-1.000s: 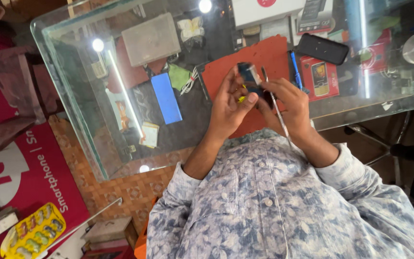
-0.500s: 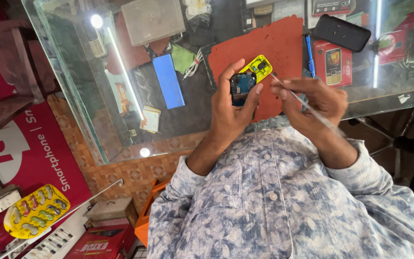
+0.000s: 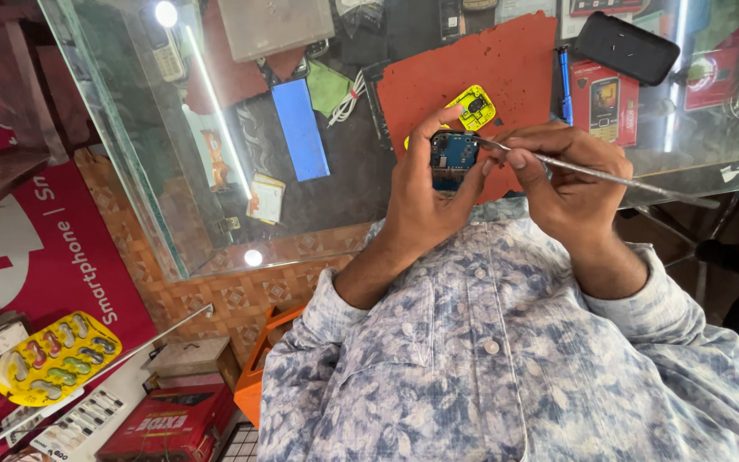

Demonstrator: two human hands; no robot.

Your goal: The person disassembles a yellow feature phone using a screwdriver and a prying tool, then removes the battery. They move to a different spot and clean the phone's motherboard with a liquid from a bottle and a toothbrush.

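Observation:
My left hand (image 3: 421, 201) grips a small blue phone circuit board (image 3: 453, 154), thumb and fingers wrapped around its sides. A yellow phone housing (image 3: 475, 107) shows just beyond the board, over the red work mat (image 3: 506, 60); whether it is attached to the board I cannot tell. My right hand (image 3: 570, 175) pinches a thin metal tool (image 3: 609, 175), its tip at the board's upper right edge. Both hands hover above the near edge of the glass counter (image 3: 173, 222), close to my patterned shirt.
On the counter lie a blue pen (image 3: 565, 85), a black phone (image 3: 626, 47), a red phone box (image 3: 605, 103) and a flat blue block (image 3: 299, 128). Below at left are a yellow tray (image 3: 57, 358) of small parts and a red carton (image 3: 168, 419).
The hands have come nearer to my chest. The yellow housing now sticks out beyond the board, and the tool has swung level, with its tip at the board.

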